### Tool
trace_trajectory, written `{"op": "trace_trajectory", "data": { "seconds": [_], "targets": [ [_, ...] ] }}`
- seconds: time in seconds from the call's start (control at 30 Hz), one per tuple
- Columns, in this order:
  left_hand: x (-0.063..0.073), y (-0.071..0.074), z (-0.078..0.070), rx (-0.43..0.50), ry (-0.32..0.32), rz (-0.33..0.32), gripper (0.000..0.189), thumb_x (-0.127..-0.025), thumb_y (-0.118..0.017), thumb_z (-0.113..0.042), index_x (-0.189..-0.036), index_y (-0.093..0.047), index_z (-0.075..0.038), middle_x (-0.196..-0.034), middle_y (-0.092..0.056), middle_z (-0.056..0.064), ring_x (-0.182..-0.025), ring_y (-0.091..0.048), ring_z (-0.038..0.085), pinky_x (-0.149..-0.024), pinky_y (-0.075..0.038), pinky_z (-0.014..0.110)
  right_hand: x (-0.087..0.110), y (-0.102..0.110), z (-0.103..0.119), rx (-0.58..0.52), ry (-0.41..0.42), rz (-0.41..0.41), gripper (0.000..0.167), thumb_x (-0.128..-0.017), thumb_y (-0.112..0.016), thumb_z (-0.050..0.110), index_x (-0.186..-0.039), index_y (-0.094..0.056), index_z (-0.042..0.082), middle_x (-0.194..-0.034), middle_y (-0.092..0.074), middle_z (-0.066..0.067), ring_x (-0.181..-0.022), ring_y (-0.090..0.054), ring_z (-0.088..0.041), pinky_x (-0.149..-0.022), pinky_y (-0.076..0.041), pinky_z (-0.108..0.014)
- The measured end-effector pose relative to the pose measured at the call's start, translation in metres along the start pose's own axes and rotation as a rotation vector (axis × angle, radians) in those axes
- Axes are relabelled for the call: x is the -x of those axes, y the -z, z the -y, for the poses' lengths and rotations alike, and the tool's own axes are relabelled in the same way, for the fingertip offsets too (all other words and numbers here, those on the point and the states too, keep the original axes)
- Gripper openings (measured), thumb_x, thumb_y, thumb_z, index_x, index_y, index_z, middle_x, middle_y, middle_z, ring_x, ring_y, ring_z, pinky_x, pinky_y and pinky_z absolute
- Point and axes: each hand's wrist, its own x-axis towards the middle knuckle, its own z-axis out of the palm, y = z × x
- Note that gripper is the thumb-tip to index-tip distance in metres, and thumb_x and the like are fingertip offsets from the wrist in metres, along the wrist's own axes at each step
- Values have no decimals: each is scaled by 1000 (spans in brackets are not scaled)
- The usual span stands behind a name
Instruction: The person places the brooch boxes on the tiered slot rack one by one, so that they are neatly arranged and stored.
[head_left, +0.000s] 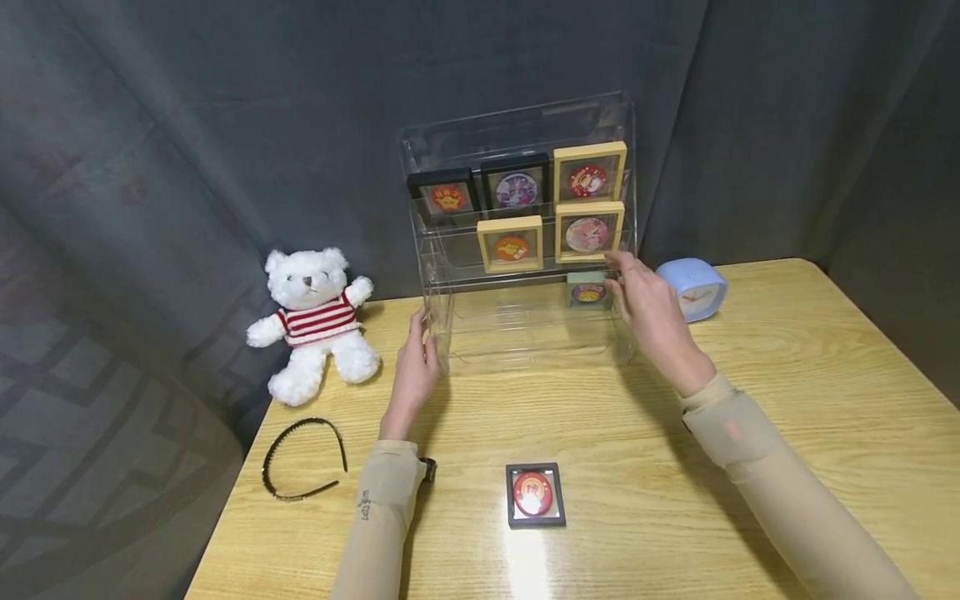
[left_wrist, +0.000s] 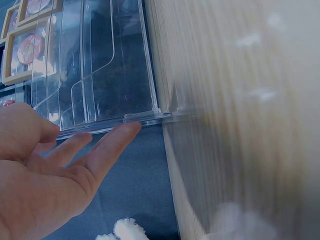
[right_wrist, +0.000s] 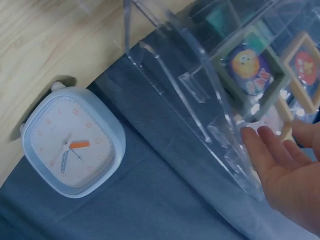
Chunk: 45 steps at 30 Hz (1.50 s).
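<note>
A clear acrylic display rack [head_left: 517, 325] stands upright at the back of the table, holding small framed badges in tiers. At its left side my left hand [head_left: 416, 367] has extended fingers [left_wrist: 112, 150] along the clear side panel, low near the table. My right hand [head_left: 652, 308] is at the rack's right side, fingertips [right_wrist: 250, 137] close to the lower corner of a green-framed badge [head_left: 588, 292] in the bottom tier. Above that frame sits a yellow-framed pink badge [head_left: 588, 233]. Another yellow frame [head_left: 512, 246] stands to its left. The top row holds two black frames [head_left: 447, 197] and a yellow one [head_left: 589, 175].
A black-framed red badge [head_left: 534, 495] lies on the table in front. Left of the rack are a white teddy bear [head_left: 315, 321] in a striped top and a black headband [head_left: 300, 458]. A blue alarm clock [head_left: 693, 287] stands right of the rack. Dark curtain [head_left: 300, 108] hangs behind.
</note>
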Motion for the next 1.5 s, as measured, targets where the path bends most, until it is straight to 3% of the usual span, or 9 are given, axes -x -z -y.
{"op": "trace_trajectory", "data": {
  "seconds": [0.17,0.27,0.4,0.57,0.77,1.03,1.27,1.4,1.5],
  "targets": [
    [0,0,-1,1,-1,-1,48,-111,-44,3,-159,-37,3,-153,-52,33,-125,-63,50,-96,-56,61,7,3,10,-36,-6,10,33,-109,-57,0,-139,-52,-13,-129,-66,-32,-109,-66,-50,-92,-55,-63],
    [0,1,-2,4,7,7,49,-112,-44,2,-160,-36,3,-154,-52,32,-125,-63,50,-95,-57,60,16,3,17,-85,13,44,32,-111,-54,3,-140,-51,-11,-126,-65,-32,-106,-66,-47,-88,-54,-61],
    [-1,2,-3,12,18,21,49,-112,-43,1,-161,-35,2,-156,-50,31,-130,-61,49,-98,-56,59,35,1,27,-158,33,156,33,-111,-55,3,-141,-50,-9,-127,-64,-32,-108,-67,-46,-85,-56,-59],
    [-2,2,-4,20,3,15,49,-112,-44,1,-161,-35,2,-156,-49,32,-130,-60,50,-99,-56,59,58,-2,39,-249,-19,295,37,-111,-57,9,-143,-50,-8,-136,-62,-30,-126,-61,-47,-99,-55,-61],
    [0,3,-4,9,-12,1,48,-112,-44,2,-160,-36,2,-154,-51,33,-127,-62,51,-95,-57,60,83,-7,52,-332,-49,439,43,-109,-65,16,-144,-53,-5,-140,-62,-24,-127,-63,-42,-106,-53,-56],
    [2,3,-2,-6,-23,0,48,-112,-43,1,-160,-36,2,-153,-51,34,-126,-62,51,-93,-57,61,112,-12,67,-300,90,651,63,-101,-76,38,-144,-57,-4,-138,-65,-22,-126,-65,-42,-104,-54,-57],
    [1,3,-3,-12,-22,-4,47,-112,-43,2,-159,-37,3,-153,-51,34,-120,-65,52,-91,-57,61,124,-14,74,-254,111,827,90,-89,-83,54,-147,-55,-8,-143,-60,-29,-133,-58,-46,-110,-48,-59],
    [1,2,-2,-15,-21,-6,48,-112,-44,2,-159,-37,2,-153,-52,33,-124,-64,52,-96,-57,61,128,-14,78,-221,123,867,101,-82,-84,62,-147,-54,-9,-146,-55,-35,-136,-52,-53,-113,-44,-64],
    [2,2,-3,-17,-22,-9,48,-111,-44,3,-159,-37,2,-153,-52,33,-124,-63,52,-95,-57,61,129,-15,81,-187,163,855,101,-80,-84,65,-144,-58,-9,-139,-60,-25,-128,-59,-41,-109,-50,-56]
  ]
}}
